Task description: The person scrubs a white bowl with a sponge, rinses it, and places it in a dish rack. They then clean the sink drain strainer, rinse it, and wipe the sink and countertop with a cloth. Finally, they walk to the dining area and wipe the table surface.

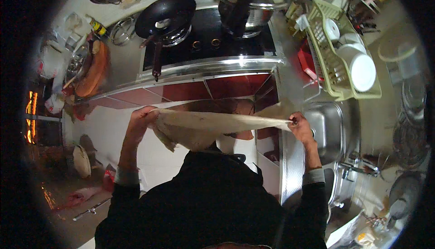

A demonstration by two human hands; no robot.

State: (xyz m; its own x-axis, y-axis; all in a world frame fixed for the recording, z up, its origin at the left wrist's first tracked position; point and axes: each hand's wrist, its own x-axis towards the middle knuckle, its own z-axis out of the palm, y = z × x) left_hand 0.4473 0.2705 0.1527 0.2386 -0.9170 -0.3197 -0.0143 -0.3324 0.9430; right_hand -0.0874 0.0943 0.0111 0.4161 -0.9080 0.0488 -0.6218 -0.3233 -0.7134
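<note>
A beige cloth point(210, 125) is stretched between my two hands in front of my body, its top edge nearly straight and its lower part hanging loose on the left. My left hand point(142, 116) grips one end of it. The other end is pinched in my right hand point(299, 124), close to the steel sink point(324, 130). Beyond the cloth lies the black cooktop point(204, 50), with a dark wok point(166, 14) and a large lidded steel pot point(251, 8) on it.
Right of the cooktop stands a pale green dish rack point(334, 69) with white dishes. A faucet point(360, 168) is beside the sink. On the left counter are a long orange-brown object point(93, 72), a metal bowl point(75, 60) and a wire ring stand point(123, 31). Red cabinet fronts point(190, 91) run below the counter.
</note>
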